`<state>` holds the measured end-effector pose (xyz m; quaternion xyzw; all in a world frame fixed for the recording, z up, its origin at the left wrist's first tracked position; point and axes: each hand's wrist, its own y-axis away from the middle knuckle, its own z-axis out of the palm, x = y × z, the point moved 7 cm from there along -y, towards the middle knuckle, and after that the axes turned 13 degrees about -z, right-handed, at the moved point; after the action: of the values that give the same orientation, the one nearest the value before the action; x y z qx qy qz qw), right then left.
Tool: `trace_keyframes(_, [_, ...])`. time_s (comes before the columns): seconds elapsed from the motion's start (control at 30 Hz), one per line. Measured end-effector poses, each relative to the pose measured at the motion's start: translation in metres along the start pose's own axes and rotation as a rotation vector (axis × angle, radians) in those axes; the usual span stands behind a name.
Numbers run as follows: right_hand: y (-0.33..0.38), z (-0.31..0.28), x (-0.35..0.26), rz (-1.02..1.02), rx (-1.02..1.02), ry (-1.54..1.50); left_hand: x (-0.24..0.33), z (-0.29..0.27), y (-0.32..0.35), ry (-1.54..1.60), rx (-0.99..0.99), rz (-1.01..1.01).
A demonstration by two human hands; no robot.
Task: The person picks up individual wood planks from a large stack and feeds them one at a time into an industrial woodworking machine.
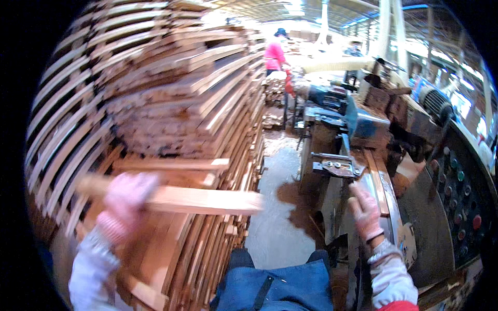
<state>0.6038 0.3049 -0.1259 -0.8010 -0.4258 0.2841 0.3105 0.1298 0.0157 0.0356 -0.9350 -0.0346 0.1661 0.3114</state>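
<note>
My left hand [127, 199], in a pink glove and blurred by motion, is closed around a pale wooden board [207, 200]. The board lies crosswise above the stacked planks at the left, its right end reaching over the floor. On the right, my right hand [366, 211] wears a similar glove with the fingertips showing. Its fingers are stretched forward at the edge of the woodworking machine's metal bed [369, 182]. Beside that hand a wooden strip [375, 181] runs along the bed; whether the hand touches it I cannot tell.
Tall stacks of planks [171, 98] fill the left side. A grey floor aisle [275, 223] runs between them and the machine. A metal guide bracket [334, 166] sits ahead of my right hand. A button panel [461, 199] stands far right. A person in pink [275, 54] is farther back.
</note>
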Motion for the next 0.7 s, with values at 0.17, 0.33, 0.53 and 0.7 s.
trace_keyframes(0.17, [-0.013, -0.013, -0.156, -0.216, -0.336, -0.096, 0.199, 0.061, -0.089, 0.233, -0.040, 0.459])
trace_keyframes(0.33, [0.113, -0.081, -0.136, 0.313, -0.253, -0.003, 0.319, 0.038, -0.128, 0.345, 0.326, 0.544])
trace_keyframes(0.53, [0.222, -0.136, -0.146, 0.627, -0.520, 0.482, 0.217, 0.087, -0.135, -0.400, 0.345, 0.477])
trace_keyframes(0.7, [0.232, -0.128, -0.098, 0.639, -0.278, 0.612, 0.036, 0.136, -0.107, -0.248, -0.245, 0.019])
